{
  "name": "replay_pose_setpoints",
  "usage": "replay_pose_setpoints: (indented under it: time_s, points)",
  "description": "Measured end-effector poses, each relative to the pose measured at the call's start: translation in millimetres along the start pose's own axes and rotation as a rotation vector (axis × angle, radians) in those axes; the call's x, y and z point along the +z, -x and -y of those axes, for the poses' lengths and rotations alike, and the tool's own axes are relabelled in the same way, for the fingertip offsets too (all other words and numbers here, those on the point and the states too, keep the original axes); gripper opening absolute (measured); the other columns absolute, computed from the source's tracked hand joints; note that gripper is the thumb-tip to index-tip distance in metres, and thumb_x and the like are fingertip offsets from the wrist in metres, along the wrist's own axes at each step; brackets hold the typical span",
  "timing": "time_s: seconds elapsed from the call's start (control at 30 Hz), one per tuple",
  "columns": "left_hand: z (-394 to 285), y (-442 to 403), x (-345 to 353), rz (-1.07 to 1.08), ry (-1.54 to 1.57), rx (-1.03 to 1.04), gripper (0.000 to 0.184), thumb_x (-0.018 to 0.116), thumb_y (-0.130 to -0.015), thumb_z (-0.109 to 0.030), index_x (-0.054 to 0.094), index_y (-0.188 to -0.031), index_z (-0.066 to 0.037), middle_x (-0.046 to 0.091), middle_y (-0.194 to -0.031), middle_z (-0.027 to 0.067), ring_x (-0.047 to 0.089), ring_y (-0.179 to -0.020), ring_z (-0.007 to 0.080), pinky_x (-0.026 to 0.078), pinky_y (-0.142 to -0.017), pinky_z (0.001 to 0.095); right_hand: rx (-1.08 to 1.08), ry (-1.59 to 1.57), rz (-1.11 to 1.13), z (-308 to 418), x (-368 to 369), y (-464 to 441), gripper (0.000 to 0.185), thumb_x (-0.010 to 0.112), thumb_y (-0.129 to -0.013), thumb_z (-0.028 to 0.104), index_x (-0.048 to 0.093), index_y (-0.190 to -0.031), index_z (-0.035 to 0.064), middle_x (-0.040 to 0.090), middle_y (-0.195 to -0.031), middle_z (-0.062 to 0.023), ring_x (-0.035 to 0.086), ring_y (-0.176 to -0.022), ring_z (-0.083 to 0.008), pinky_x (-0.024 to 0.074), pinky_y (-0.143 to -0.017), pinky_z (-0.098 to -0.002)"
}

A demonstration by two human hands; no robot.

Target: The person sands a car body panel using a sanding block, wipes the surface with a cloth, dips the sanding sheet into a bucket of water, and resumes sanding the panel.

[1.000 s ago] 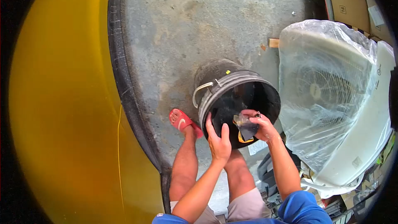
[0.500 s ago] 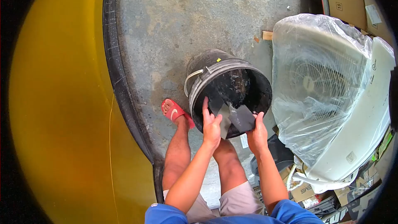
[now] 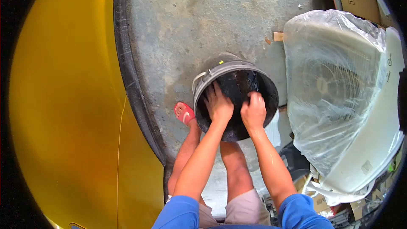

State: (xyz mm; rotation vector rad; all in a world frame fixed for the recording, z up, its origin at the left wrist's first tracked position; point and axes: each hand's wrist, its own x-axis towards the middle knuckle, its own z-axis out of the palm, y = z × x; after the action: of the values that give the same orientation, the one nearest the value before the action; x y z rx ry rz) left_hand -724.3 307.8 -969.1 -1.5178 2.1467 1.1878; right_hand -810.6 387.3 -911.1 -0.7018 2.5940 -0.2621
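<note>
A grey, stained floor (image 3: 203, 17) is brightly lit; on the left it is bordered by a glossy yellow panel (image 3: 63, 101) edged with black trim (image 3: 125, 59); on the right a grilled unit (image 3: 333, 80) is wrapped in clear plastic (image 3: 339, 19); cardboard (image 3: 358, 0) is seen beyond.

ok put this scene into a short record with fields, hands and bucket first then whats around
left hand: inside the bucket, fingers extended
right hand: inside the bucket, fingers bent; any grip hard to make out
bucket: black, mouth facing the camera, pale handle at its left
bucket contents: too dark to tell
footwear: red sandal on the left foot
floor: grey, stained
left side: large golden-yellow surface with black edging
right side: white unit with a round grille, under clear plastic
</note>
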Motion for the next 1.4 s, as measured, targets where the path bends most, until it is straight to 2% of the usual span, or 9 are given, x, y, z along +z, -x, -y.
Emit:
replay_pose_setpoints:
  time_s: [0.2, 0.3, 0.43, 0.53, 0.67, 0.77, 1.03, 1.23, 1.4]
  points:
    - [60.9, -50.6, 66.0, 0.348, -0.615, 0.233, 0.081, 0.049, -0.097, -0.032, 0.015, -0.165, -0.001, 0.012, -0.170, 0.0269, 0.012, -0.157, 0.0469, 0.000, -0.126, 0.0636, 0.052, 0.330, 0.382, -45.4, 140.8, -29.3, 0.043, 0.066, -0.090, 0.023, 0.061, -0.128, 0.0031, 0.059, -0.133, -0.0200, 0.058, -0.126, -0.0386, 0.0550, -0.100, -0.0477]
    - [22.8, -38.2, 19.1, 0.577, -0.566, 0.150, 0.074, 0.050, -0.099, -0.031, 0.026, -0.161, 0.002, 0.023, -0.165, 0.0317, 0.023, -0.154, 0.0484, 0.010, -0.127, 0.0584, 0.113, 0.202, 0.912, -45.3, 119.2, -35.9, 0.050, 0.064, -0.093, 0.024, 0.057, -0.137, 0.0002, 0.060, -0.140, -0.0241, 0.061, -0.125, -0.0396, 0.0503, -0.106, -0.0498]
    - [8.8, 19.8, -2.2, 0.005, 0.120, 0.137, 0.064, 0.061, -0.099, -0.038, 0.051, -0.143, 0.008, 0.056, -0.139, 0.0365, 0.053, -0.130, 0.0536, 0.043, -0.113, 0.0462, 0.266, -0.588, 0.423, -44.7, 65.3, 10.1, 0.043, 0.069, -0.096, 0.025, 0.059, -0.132, 0.0022, 0.069, -0.127, -0.0171, 0.071, -0.108, -0.0312, 0.0575, -0.094, -0.0467]
    - [-29.6, 68.9, -70.8, 0.529, 0.728, -0.611, 0.057, 0.062, -0.101, -0.056, 0.067, -0.122, -0.003, 0.076, -0.096, 0.0132, 0.073, -0.087, 0.0287, 0.057, -0.082, 0.0424, 0.658, -1.481, 0.434, -2.4, -42.5, 59.1, 0.032, 0.068, -0.101, 0.022, 0.058, -0.127, 0.0056, 0.069, -0.120, -0.0089, 0.072, -0.103, -0.0227, 0.0608, -0.085, -0.0387]
    - [-70.9, 146.8, -125.5, 0.409, 1.274, -0.315, 0.037, 0.057, -0.107, -0.039, 0.068, -0.117, -0.006, 0.074, -0.107, 0.0058, 0.071, -0.093, 0.0181, 0.059, -0.082, 0.0358, 0.643, -1.573, 0.537, 32.0, -167.0, 115.7, 0.032, 0.066, -0.101, 0.016, 0.058, -0.129, 0.0046, 0.069, -0.118, -0.0063, 0.071, -0.101, -0.0226, 0.0604, -0.083, -0.0371]
    - [-99.5, 178.5, -176.1, 0.207, 0.933, -0.180, 0.038, 0.067, -0.104, -0.038, 0.069, -0.080, -0.008, 0.065, -0.078, -0.0045, 0.053, -0.073, 0.0054, 0.046, -0.065, 0.0279, 0.141, -1.165, 0.648, 32.5, -240.6, 128.7, 0.032, 0.063, -0.093, 0.005, 0.063, -0.125, 0.0025, 0.072, -0.110, -0.0064, 0.069, -0.101, -0.0175, 0.0572, -0.083, -0.0338]
    - [-185.0, 223.8, -289.6, 0.316, 0.973, -0.132, 0.044, 0.072, -0.095, -0.049, 0.081, -0.096, -0.006, 0.074, -0.085, -0.0001, 0.066, -0.082, 0.0118, 0.053, -0.070, 0.0338, -0.765, -0.142, -0.351, 124.9, -411.8, 149.7, 0.056, 0.069, -0.094, 0.024, 0.055, -0.144, 0.0028, 0.062, -0.138, -0.0225, 0.067, -0.115, -0.0398, 0.0540, -0.097, -0.0464]
    - [-205.1, 225.1, -327.8, 0.311, 0.881, 0.012, 0.038, 0.066, -0.091, -0.035, 0.079, -0.096, 0.001, 0.073, -0.087, 0.0084, 0.065, -0.075, 0.0178, 0.052, -0.070, 0.0354, -0.850, -0.133, 0.157, 170.6, -467.3, 157.8, 0.059, 0.065, -0.095, 0.019, 0.050, -0.152, 0.0109, 0.055, -0.149, -0.0213, 0.062, -0.124, -0.0401, 0.0517, -0.101, -0.0485]
    - [-180.2, 241.5, -350.2, 0.381, 1.364, 0.172, 0.040, 0.063, -0.095, -0.040, 0.078, -0.095, -0.003, 0.074, -0.089, 0.0082, 0.066, -0.077, 0.0191, 0.052, -0.072, 0.0352, -0.907, -0.364, 0.377, 181.4, -442.0, 148.4, 0.049, 0.062, -0.097, 0.011, 0.057, -0.146, 0.0078, 0.076, -0.108, -0.0174, 0.070, -0.092, -0.0265, 0.0555, -0.081, -0.0395]
